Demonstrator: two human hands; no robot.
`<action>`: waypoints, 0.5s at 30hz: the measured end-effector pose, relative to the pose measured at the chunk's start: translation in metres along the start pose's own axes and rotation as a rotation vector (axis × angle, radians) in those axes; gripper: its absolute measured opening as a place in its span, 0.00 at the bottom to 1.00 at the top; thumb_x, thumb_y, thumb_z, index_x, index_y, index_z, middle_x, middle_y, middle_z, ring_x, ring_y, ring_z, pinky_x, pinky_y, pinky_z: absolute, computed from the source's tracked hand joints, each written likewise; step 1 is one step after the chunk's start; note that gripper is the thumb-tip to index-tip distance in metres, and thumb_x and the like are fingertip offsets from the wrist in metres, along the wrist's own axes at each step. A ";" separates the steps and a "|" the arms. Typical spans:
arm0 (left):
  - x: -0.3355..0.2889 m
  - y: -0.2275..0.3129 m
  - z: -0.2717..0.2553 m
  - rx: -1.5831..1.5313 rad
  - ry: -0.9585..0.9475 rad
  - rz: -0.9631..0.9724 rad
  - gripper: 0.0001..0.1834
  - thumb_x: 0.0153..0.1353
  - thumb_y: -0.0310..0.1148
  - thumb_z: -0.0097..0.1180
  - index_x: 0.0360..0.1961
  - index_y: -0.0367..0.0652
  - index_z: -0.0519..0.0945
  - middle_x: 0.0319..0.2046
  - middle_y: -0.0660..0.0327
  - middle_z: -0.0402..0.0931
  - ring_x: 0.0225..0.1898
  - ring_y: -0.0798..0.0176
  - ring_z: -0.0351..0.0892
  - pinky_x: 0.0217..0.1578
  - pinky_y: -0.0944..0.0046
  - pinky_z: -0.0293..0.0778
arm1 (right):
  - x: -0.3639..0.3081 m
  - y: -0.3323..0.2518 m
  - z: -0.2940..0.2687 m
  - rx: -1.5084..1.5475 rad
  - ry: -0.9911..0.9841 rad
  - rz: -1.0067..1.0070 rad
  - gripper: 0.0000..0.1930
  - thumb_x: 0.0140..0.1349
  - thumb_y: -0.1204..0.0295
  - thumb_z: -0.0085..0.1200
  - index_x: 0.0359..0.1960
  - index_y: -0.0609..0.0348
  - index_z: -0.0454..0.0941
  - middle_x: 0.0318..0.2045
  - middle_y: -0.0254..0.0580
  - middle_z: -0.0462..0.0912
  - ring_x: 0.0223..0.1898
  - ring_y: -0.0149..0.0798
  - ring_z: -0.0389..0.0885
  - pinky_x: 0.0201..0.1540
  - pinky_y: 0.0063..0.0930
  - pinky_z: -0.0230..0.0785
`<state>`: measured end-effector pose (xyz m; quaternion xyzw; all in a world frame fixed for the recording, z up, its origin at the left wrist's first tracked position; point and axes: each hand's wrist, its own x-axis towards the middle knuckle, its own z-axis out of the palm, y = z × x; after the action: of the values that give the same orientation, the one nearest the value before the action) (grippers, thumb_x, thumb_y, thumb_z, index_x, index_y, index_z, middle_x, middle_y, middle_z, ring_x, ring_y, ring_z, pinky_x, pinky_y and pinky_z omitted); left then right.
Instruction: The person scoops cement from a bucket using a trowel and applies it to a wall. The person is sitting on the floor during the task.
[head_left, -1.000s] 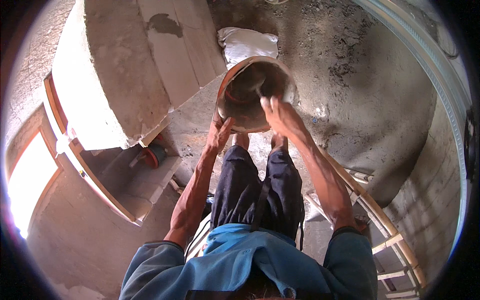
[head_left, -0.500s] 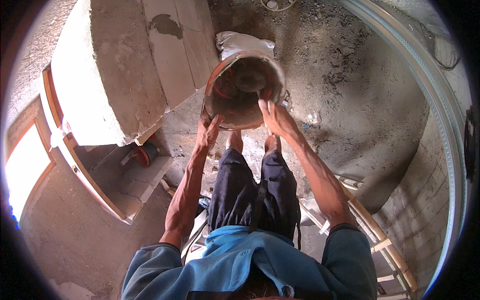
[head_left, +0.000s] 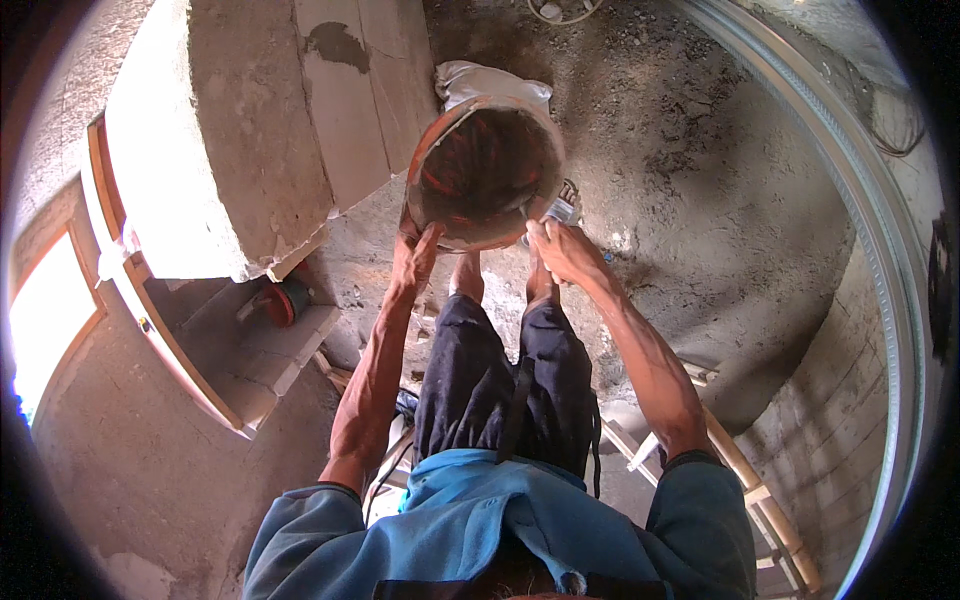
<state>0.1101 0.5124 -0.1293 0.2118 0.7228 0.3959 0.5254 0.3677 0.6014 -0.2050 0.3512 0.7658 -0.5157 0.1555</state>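
A round bucket (head_left: 415,165) is tipped so that its mouth faces me, its reddish-orange inside smeared with grey. My left hand (head_left: 414,255) is closed on the rim at the lower left. At the lower right of the rim is my right hand (head_left: 565,250), its fingers closed round a small tool whose thin grey stem (head_left: 524,210) reaches into the bucket. The tool's handle is covered by the fingers, and its kind is unclear. The bucket hangs over my feet and hides part of them.
Behind the bucket lies a white sack (head_left: 480,80). A large pale block structure (head_left: 265,130) stands at the left, above a ledge with a small reddish container (head_left: 285,302). A wooden ladder (head_left: 760,490) is at the lower right, and a long metal strip (head_left: 880,230) curves along the right.
A round grey shape inside the bucket is no longer visible, and more of the streaked inside shows. The bucket has shifted slightly left and up; my right hand has moved slightly down and right.
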 end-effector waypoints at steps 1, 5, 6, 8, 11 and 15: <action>0.002 -0.004 0.000 -0.004 0.004 -0.013 0.30 0.65 0.31 0.56 0.67 0.38 0.64 0.57 0.57 0.75 0.55 0.61 0.72 0.59 0.60 0.66 | -0.002 -0.002 -0.008 0.105 -0.105 0.177 0.24 0.72 0.55 0.41 0.53 0.65 0.72 0.38 0.61 0.82 0.41 0.59 0.84 0.39 0.50 0.77; 0.002 -0.008 -0.003 0.132 -0.006 0.007 0.29 0.62 0.29 0.51 0.66 0.37 0.65 0.58 0.55 0.74 0.57 0.60 0.71 0.59 0.60 0.66 | -0.026 -0.055 -0.099 -0.055 0.234 0.237 0.18 0.70 0.57 0.47 0.42 0.61 0.77 0.37 0.52 0.84 0.38 0.58 0.85 0.37 0.49 0.76; 0.003 -0.001 -0.001 0.191 -0.027 -0.003 0.30 0.62 0.27 0.50 0.67 0.38 0.65 0.58 0.55 0.74 0.57 0.61 0.71 0.59 0.60 0.66 | -0.022 -0.051 -0.102 -0.146 0.339 0.185 0.15 0.68 0.60 0.50 0.42 0.61 0.78 0.36 0.51 0.84 0.37 0.55 0.85 0.36 0.48 0.76; 0.003 0.020 0.010 0.254 -0.045 -0.034 0.32 0.62 0.25 0.49 0.69 0.39 0.63 0.60 0.54 0.73 0.59 0.60 0.69 0.61 0.60 0.64 | -0.010 -0.047 -0.109 -0.317 0.402 0.120 0.11 0.64 0.66 0.54 0.40 0.61 0.81 0.35 0.50 0.84 0.37 0.52 0.86 0.35 0.45 0.77; 0.001 0.049 0.023 0.274 -0.047 -0.033 0.35 0.61 0.22 0.47 0.72 0.41 0.60 0.67 0.53 0.65 0.67 0.59 0.63 0.66 0.61 0.58 | 0.006 -0.048 -0.116 -0.452 0.269 0.036 0.09 0.59 0.69 0.55 0.35 0.60 0.83 0.35 0.50 0.84 0.37 0.51 0.86 0.37 0.44 0.77; 0.005 0.062 0.024 0.183 -0.130 0.122 0.41 0.58 0.21 0.46 0.75 0.43 0.53 0.76 0.54 0.48 0.76 0.58 0.43 0.73 0.59 0.44 | 0.015 -0.023 -0.115 -0.363 0.187 -0.138 0.13 0.56 0.62 0.58 0.31 0.61 0.82 0.33 0.50 0.83 0.35 0.55 0.84 0.39 0.47 0.76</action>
<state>0.1242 0.5614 -0.0857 0.3277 0.7060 0.3449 0.5246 0.3552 0.7053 -0.1494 0.3105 0.8795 -0.3439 0.1089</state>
